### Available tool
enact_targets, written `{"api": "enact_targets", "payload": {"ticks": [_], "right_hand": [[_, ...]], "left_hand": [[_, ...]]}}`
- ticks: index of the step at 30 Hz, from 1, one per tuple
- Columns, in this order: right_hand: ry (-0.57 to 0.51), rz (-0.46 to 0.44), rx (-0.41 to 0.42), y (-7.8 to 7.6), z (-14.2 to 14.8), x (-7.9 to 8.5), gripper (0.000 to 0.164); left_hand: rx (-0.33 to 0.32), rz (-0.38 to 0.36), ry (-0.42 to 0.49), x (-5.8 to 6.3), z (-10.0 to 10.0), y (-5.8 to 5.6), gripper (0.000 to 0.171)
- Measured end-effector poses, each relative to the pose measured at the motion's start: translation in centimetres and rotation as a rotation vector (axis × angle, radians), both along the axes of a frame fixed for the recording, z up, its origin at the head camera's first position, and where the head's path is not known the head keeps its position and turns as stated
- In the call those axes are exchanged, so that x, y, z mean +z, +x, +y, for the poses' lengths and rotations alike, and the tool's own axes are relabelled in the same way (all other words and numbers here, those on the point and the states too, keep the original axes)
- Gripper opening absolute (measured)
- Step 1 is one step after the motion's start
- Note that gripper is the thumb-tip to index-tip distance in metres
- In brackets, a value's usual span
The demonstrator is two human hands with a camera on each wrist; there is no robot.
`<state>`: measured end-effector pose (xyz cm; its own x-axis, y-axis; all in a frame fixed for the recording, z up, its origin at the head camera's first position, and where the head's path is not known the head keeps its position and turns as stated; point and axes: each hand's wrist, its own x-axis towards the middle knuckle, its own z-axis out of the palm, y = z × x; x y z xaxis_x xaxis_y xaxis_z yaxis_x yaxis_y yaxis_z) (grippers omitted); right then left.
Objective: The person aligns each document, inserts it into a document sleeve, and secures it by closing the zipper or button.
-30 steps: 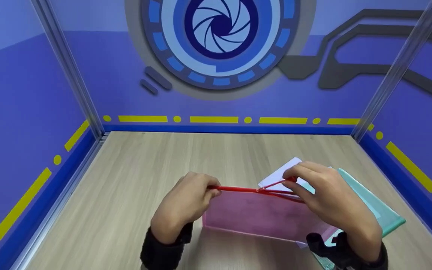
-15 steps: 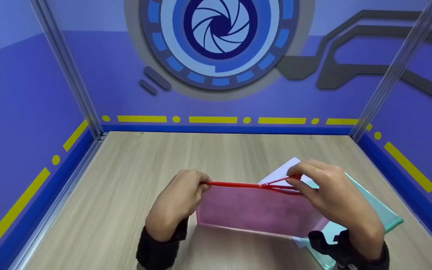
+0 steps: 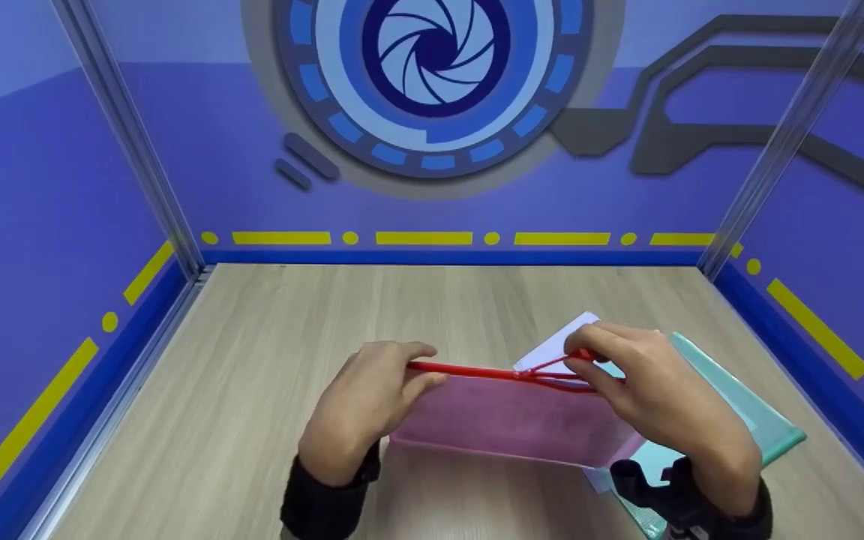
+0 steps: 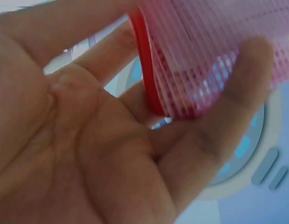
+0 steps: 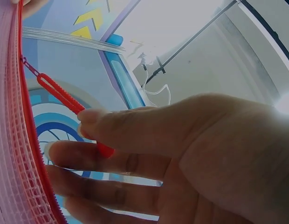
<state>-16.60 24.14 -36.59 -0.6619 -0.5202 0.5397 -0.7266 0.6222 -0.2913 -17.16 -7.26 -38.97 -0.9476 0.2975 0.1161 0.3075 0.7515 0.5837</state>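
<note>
A pink mesh zip pouch [image 3: 514,424] stands on edge between my hands, its red zip [image 3: 462,370] along the top. The zip's two red edges part to the right of the slider. At the left end my left hand [image 3: 361,401] holds the pouch corner, thumb over the near mesh and fingers behind; thumb and index finger are spread apart at the zip edge. My right hand [image 3: 657,390] pinches the red zip pull [image 5: 58,92] between thumb and index finger, drawing it taut up and to the right. Its other fingers [image 5: 107,193] lie beside the zip edge.
A teal zip pouch [image 3: 751,409] lies on the wooden table [image 3: 289,315] at the right, partly under my right forearm. White paper [image 3: 552,343] sticks out behind the pink pouch. Blue walls [image 3: 49,247] enclose the table at back and sides.
My left thumb and index finger have parted from their tight pinch on the zip's left end and reach slightly further right. The right hand keeps its pinch; the slider has barely moved.
</note>
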Motion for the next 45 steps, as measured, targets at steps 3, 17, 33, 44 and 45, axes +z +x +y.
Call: {"api": "enact_targets", "payload": {"ticks": [3, 17, 33, 44, 45], "right_hand": [[0.003, -0.036, -0.007, 0.1, 0.1, 0.1, 0.028], [0.003, 0.009, -0.012, -0.3, 0.2, -0.3, 0.022], [0.04, 0.017, -0.119, -0.3, -1.2, -0.2, 0.019], [-0.044, 0.11, 0.024, -0.4, -1.4, -0.1, 0.027], [-0.047, 0.108, 0.032, -0.4, -1.3, -0.1, 0.027]], "left_hand": [[0.01, 0.023, -0.02, -0.1, 0.5, -0.2, 0.027], [0.155, 0.11, -0.087, 0.2, -0.3, 0.0, 0.019], [0.136, 0.295, -0.224, 0.3, 3.1, 1.8, 0.041], [-0.048, 0.526, -0.252, -1.0, 7.3, 0.5, 0.012], [-0.043, 0.524, -0.244, -1.1, 7.1, 0.5, 0.01]]}}
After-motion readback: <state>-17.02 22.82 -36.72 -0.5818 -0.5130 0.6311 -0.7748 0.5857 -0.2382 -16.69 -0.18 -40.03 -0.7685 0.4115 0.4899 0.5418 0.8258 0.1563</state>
